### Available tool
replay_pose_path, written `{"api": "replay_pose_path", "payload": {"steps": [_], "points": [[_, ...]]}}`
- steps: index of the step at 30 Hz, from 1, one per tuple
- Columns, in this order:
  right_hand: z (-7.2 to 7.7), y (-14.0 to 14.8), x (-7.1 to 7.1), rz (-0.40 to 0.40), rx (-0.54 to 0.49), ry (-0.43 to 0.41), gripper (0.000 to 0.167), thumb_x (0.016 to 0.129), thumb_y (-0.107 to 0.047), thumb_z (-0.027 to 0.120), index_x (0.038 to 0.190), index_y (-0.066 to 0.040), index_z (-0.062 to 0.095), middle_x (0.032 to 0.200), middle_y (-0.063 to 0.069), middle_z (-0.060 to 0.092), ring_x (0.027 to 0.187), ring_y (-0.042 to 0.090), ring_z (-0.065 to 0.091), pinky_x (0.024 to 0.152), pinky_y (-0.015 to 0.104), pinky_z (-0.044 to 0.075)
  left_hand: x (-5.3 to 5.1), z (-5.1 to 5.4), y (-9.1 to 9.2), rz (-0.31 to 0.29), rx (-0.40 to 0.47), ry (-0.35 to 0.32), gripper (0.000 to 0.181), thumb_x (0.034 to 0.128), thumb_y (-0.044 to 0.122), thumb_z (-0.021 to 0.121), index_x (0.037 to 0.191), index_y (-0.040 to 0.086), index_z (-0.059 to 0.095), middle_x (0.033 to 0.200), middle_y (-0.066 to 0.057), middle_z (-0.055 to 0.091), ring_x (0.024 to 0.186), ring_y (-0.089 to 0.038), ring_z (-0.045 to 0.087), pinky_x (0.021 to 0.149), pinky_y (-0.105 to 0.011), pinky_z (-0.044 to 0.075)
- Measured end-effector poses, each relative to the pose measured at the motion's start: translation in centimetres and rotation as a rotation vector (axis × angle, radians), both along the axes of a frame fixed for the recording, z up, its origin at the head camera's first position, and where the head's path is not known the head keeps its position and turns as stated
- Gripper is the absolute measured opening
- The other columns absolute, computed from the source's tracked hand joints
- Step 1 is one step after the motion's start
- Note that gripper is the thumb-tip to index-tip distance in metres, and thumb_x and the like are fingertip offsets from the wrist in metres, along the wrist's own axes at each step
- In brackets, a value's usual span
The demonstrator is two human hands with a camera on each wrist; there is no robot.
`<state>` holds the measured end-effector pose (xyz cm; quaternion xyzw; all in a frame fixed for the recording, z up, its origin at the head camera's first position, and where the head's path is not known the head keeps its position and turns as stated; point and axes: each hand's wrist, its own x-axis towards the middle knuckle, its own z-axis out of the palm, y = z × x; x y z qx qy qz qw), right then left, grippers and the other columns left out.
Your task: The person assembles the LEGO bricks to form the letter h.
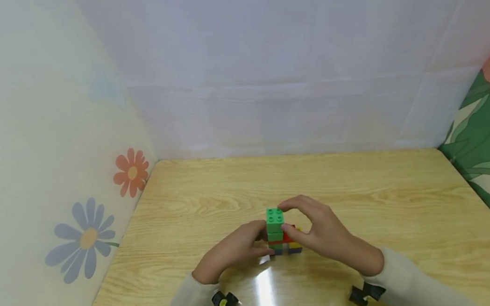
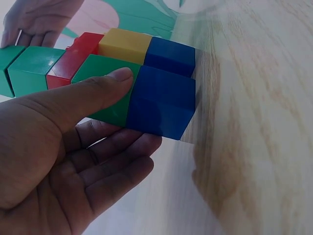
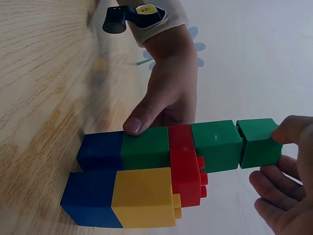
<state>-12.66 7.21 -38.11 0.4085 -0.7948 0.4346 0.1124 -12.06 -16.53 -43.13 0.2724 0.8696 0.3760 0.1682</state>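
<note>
A toy building-block structure stands on the wooden table between both hands. Two blue blocks form its base, one under a yellow block, the other under a green block. A red block spans part of the top, with another green block above it on one side. My left hand grips the lower green block, thumb on one face and fingers behind. The topmost green block is pinched by my right hand; a thin gap shows beneath it in the right wrist view.
The wooden table reaches back to a white cloth backdrop. A flower-patterned wall borders the left side, and a leaf-and-flower panel the right. Light reflects off the table near its front.
</note>
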Motion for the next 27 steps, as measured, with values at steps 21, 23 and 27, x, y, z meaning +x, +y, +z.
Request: {"api": "replay_pose_path", "payload": {"steps": [21, 23, 27], "points": [[-0.08, -0.05, 0.14, 0.008, 0.019, -0.002, 0.036, 0.089, -0.020, 0.072, 0.123, -0.013, 0.062, 0.119, -0.006, 0.064, 0.110, 0.012, 0.060, 0.089, 0.036, 0.053, 0.04, -0.18, -0.12, -0.004, -0.007, 0.002, 0.036, 0.0876, 0.022, 0.075, 0.119, 0.017, 0.058, 0.105, 0.011, 0.065, 0.097, -0.003, 0.061, 0.089, -0.027, 0.050], [-0.02, -0.04, 0.16, 0.007, 0.030, -0.012, 0.036, 0.089, -0.020, 0.072, 0.123, -0.013, 0.062, 0.119, -0.006, 0.064, 0.110, 0.012, 0.061, 0.089, 0.036, 0.054, -0.01, -0.20, -0.12, -0.006, -0.006, 0.002, 0.036, 0.0877, 0.022, 0.074, 0.119, 0.018, 0.058, 0.105, 0.012, 0.065, 0.097, -0.003, 0.061, 0.089, -0.027, 0.050], [0.09, -0.11, 0.13, 0.008, 0.036, -0.013, 0.037, 0.088, -0.018, 0.072, 0.123, -0.014, 0.062, 0.119, -0.006, 0.064, 0.108, 0.011, 0.061, 0.088, 0.035, 0.054, -0.03, -0.11, -0.11, -0.006, -0.005, 0.005, 0.036, 0.0878, 0.022, 0.074, 0.120, 0.018, 0.058, 0.105, 0.012, 0.065, 0.096, -0.003, 0.061, 0.089, -0.027, 0.051]]}}
